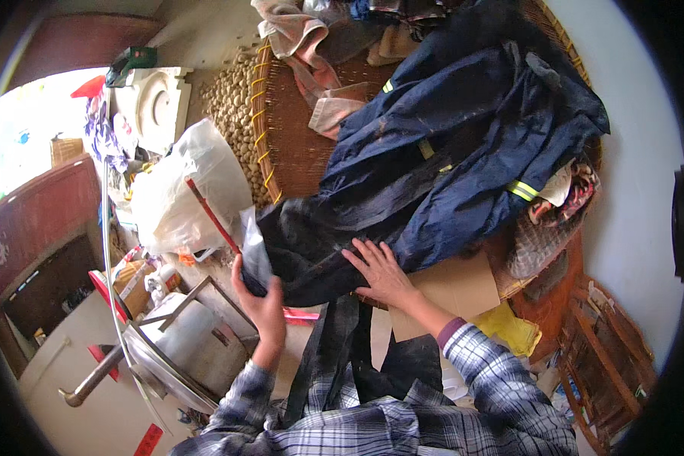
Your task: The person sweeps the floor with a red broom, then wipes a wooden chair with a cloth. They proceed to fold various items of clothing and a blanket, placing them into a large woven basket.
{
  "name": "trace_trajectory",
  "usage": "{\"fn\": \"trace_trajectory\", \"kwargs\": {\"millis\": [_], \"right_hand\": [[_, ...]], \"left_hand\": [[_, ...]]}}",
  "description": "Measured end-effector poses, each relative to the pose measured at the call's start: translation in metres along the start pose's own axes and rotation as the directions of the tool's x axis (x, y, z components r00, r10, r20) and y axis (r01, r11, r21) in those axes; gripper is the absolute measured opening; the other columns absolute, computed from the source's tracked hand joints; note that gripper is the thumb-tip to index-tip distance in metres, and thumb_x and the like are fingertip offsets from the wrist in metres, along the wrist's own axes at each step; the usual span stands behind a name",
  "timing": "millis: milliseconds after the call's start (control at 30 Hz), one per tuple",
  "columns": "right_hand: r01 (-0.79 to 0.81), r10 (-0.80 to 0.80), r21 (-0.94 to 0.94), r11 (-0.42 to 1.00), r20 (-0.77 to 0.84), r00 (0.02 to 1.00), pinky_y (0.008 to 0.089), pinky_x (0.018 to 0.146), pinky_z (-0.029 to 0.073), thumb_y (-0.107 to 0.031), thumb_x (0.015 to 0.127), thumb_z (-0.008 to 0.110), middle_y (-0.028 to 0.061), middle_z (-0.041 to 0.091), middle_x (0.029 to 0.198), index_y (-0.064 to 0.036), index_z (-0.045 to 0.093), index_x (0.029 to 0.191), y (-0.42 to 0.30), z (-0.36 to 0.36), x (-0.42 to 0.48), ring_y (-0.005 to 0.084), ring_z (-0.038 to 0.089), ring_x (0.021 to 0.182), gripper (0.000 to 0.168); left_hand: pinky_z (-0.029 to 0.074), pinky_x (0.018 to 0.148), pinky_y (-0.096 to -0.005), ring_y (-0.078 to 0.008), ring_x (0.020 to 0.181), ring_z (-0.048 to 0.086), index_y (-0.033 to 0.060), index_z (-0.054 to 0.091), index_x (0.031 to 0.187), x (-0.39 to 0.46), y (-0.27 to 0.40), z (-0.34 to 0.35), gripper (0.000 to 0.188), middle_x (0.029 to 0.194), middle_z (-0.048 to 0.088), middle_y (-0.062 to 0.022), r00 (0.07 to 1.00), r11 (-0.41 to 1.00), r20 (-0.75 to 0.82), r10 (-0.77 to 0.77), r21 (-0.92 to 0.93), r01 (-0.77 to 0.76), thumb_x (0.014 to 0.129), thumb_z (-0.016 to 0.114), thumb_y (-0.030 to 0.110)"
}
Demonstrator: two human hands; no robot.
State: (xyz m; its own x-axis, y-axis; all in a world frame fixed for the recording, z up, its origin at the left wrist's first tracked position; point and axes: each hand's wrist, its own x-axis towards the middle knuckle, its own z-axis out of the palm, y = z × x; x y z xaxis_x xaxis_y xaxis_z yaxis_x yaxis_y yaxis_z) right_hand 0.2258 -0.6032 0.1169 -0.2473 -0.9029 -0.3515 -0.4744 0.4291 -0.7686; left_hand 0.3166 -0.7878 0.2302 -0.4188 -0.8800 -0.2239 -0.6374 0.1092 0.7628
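Note:
Black cloth trousers (319,245) lie across the front of a dark blue jacket (433,125) with reflective yellow strips. My left hand (262,313) curls around the left end of the black cloth, thumb and fingers on either side of it. A strip of translucent plastic (255,245) stands up between thumb and forefinger. Beside my forefinger a thin red stick (212,215) slants up to the left; whether the hand holds it cannot be told. My right hand (385,273) rests palm down on the black cloth, fingers spread.
Under the clothes is a large round woven basket (296,165) with a pinkish towel (330,108). To its left are a white plastic bag (191,194) and heaped pale round items (233,102). A metal drum-like vessel (188,336), cardboard (456,285) and a wooden chair (598,353) are nearer me.

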Motion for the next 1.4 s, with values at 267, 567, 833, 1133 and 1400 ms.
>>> {"fn": "trace_trajectory", "kwargs": {"millis": [267, 567, 833, 1133, 1400], "right_hand": [[-0.372, 0.452, 0.456, 0.808, -0.076, 0.889, 0.0437, 0.094, 0.034, -0.022, 0.079, 0.059, 0.0217, 0.048, 0.118, 0.001, 0.044, 0.119, -0.025, 0.015, -0.054, 0.0378, 0.041, 0.113, 0.049], [-0.157, 0.135, -0.041, 0.987, -0.328, 0.935, 0.053, 0.101, 0.018, -0.019, 0.072, 0.061, 0.0169, 0.023, 0.14, -0.018, 0.034, 0.134, -0.037, 0.006, -0.025, 0.0356, 0.025, 0.127, 0.067], [-0.203, 0.257, 0.167, 0.965, -0.434, 0.863, 0.0361, 0.073, 0.046, -0.01, 0.073, 0.055, 0.0149, 0.058, 0.1, -0.009, 0.061, 0.091, 0.014, 0.015, -0.004, 0.0305, 0.058, 0.084, 0.019], [-0.005, 0.244, 0.994, 0.11, -0.022, 0.969, 0.0226, 0.084, 0.039, -0.003, 0.069, 0.066, 0.0012, 0.06, 0.093, 0.003, 0.059, 0.102, 0.008, -0.065, -0.06, 0.0077, 0.052, 0.09, 0.035], [0.0, 0.391, 0.471, 0.882, -0.733, 0.556, 0.0373, 0.097, 0.032, -0.023, 0.073, 0.069, 0.0149, 0.04, 0.13, -0.007, 0.044, 0.124, 0.001, -0.161, -0.109, 0.0288, 0.043, 0.115, 0.059]], "left_hand": [[0.024, 0.103, -0.039, -0.0445, 0.126, 0.023, -0.0102, 0.015, 0.133, -0.031, -0.051, 0.182, 0.084, 0.137, 0.019, -0.0315, 0.566, 0.961, 0.822, -0.057, 0.2, -0.194, 0.083, 0.054, 0.045], [0.038, 0.096, -0.0357, -0.0293, 0.114, 0.047, 0.0066, 0.051, 0.118, 0.046, 0.013, 0.088, 0.055, 0.119, 0.052, -0.0119, 0.574, 0.738, 0.721, 0.388, 0.13, -0.662, 0.066, 0.048, -0.009], [0.011, 0.106, -0.0549, -0.0386, 0.132, 0.014, 0.0185, 0.032, 0.135, 0.086, -0.021, 0.077, 0.085, 0.143, 0.018, -0.0172, 0.106, 0.017, 0.982, 0.154, 0.105, -0.994, 0.059, 0.07, 0.024], [0.036, 0.097, -0.0423, -0.032, 0.094, 0.056, 0.0071, 0.055, 0.101, 0.099, 0.049, 0.085, 0.036, 0.093, 0.06, -0.0139, -0.185, 0.434, 0.974, 0.134, -0.225, -0.872, 0.066, 0.061, 0.005], [0.046, 0.063, -0.0409, -0.0368, 0.076, 0.058, 0.0033, 0.058, 0.101, 0.115, 0.122, 0.163, 0.029, 0.077, 0.059, -0.0206, -0.174, 0.598, 0.978, -0.114, -0.072, -0.798, 0.076, 0.064, 0.018]]}}
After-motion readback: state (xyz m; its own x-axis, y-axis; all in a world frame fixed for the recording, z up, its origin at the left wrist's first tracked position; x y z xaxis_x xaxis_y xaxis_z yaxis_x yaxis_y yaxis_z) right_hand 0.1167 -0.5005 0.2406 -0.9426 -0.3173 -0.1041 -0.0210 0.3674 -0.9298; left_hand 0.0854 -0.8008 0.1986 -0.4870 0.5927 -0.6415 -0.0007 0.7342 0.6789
